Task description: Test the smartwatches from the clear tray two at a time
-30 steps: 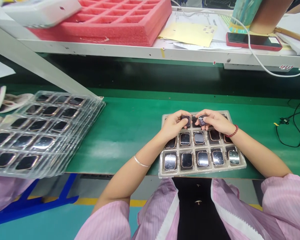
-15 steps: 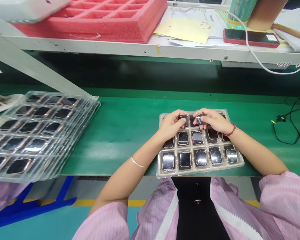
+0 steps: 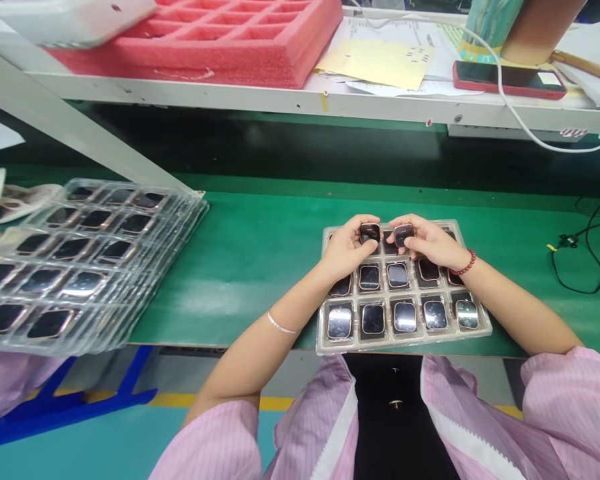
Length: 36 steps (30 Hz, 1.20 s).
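My left hand is closed on a smartwatch body, square with rounded corners, a dark face and a gold-coloured rim. Close beside it, my right hand grips a second smartwatch body by its edges. Both are held just above the back row of a clear plastic tray. In the tray's pockets lie several more such watch bodies, for instance a watch body in the front row, dark face up. My hands and wrists hide part of the back rows.
A stack of clear trays with watch bodies stands at the left on the green table. A black cable lies at the right. Overhead, the shelf bears red foam, papers and a phone.
The thumbs have shifted off the two watch faces toward their lower edges, so the faces show more fully. Both screens looked lit with small text before and now look dark. The camera view shifted slightly.
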Tool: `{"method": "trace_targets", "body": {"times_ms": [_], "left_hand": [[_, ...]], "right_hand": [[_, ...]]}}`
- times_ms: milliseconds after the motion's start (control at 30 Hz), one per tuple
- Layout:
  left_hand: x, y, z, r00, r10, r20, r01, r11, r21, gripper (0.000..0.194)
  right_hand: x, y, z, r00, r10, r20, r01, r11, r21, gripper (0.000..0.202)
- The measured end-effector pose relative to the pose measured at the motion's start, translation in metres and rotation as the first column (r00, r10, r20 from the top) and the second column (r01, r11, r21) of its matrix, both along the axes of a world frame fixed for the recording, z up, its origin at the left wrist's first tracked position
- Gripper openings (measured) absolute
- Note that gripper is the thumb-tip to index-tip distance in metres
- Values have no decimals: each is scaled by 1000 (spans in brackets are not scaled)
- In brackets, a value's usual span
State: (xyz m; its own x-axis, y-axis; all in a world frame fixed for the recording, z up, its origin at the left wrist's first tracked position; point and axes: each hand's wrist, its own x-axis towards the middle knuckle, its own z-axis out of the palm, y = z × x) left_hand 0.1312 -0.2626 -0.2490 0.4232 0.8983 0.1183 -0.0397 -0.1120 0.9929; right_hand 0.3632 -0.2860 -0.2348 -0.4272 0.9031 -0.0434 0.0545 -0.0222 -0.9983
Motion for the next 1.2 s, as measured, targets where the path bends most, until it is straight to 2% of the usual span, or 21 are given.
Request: {"method": "trace_targets", "body": {"times_ms": [67,200,400,533,800,900,1033,1133,1200], "left_hand": [[0,0,-1,1000,13,9,-13,1000,20,41],[-1,0,1,1000,13,7,-14,999,30,28],[-2,0,1,1000,14,8,-14,999,30,28],[-1,0,2,1000,15,16,-16,999,36,30],[-1,-1,3,1000,4,11,-4,1000,14,38],[-2,0,1,1000,-10,12,10,1000,16,35],[-2,-1,2,1000,1,11,-1,1000,24,42],[-2,-1,4,1000,-12,9,12,1000,20,36],[-2,-1,4,1000,-22,6,22,1000,10,32]], "right_hand": [[0,-1,0,1000,9,20,-10,998,54,41],[0,-2,2,995,74,65,-82,988,131,40],[0,-2,1,992,71,104,-85,987,135,36],[-1,-2,0,991,115,67,-128,966,225,36],[2,-2,2,991,67,114,-78,993,91,42],[0,-2,0,993,87,86,-99,984,147,41],[-3,-2,-2,991,125,38,-131,959,250,41],[-2,-2,0,991,120,59,-130,971,201,36],[0,-2,1,992,110,66,-118,983,142,40]]}}
